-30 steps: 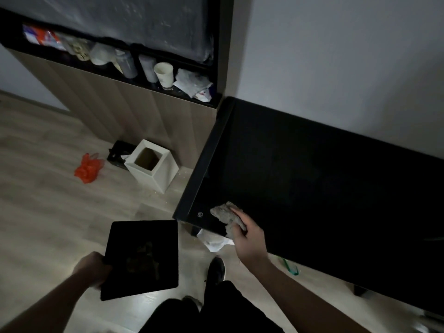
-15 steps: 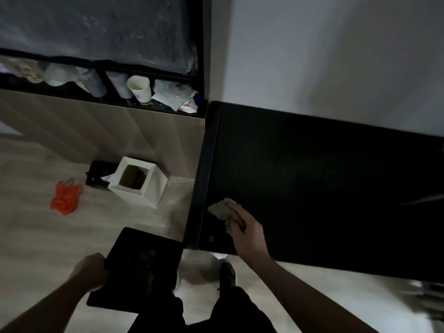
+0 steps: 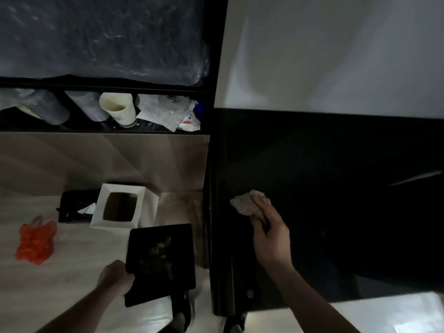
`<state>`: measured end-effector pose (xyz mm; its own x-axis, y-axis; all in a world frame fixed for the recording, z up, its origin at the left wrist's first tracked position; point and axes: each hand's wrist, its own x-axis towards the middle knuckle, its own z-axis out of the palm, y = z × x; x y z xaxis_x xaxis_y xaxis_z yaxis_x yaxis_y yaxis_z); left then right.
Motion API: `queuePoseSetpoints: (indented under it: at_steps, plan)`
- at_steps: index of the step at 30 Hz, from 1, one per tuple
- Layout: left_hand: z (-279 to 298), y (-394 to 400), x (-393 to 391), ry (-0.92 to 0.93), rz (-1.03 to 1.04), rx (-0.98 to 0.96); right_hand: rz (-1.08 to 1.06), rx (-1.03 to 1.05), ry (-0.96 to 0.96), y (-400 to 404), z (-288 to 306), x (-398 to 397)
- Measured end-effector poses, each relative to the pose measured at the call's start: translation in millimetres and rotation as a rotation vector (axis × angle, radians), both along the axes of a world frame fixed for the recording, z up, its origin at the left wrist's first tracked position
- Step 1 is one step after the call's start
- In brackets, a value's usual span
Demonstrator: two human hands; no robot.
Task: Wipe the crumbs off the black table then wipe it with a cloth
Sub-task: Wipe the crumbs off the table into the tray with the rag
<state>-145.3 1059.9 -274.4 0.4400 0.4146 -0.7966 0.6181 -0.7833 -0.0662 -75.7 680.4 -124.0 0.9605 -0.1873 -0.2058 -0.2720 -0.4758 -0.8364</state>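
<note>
right hand [image 3: 271, 234] fingers closed on cloth [image 3: 247, 205], pressed to black counter [image 3: 336, 164] | tray [image 3: 159, 263], pinched in left hand [image 3: 115, 276], lies leftward past counter's edge | sweep goes left

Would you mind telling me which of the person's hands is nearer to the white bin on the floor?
Left. The left hand holds the black tray just below the white bin; the right hand presses a cloth on the black table, farther right.
</note>
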Motion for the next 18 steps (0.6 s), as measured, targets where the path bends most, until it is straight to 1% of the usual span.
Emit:
queuePoseSetpoints:
  at_steps: [4,8,13,18]
  plan:
    - [-59,-6,39,0.017,0.001,-0.015,0.021,-0.100,-0.066,-4,-27,50]
    - [-124,-15,72,-0.014,-0.004,-0.044,0.047,-0.200,-0.141,-5,-53,88]
    - [-187,-27,118,-0.048,-0.039,-0.031,0.076,-0.255,-0.177,1,-82,118]
    - [-242,-22,150,-0.085,-0.028,-0.026,0.087,-0.443,-0.241,11,-102,127]
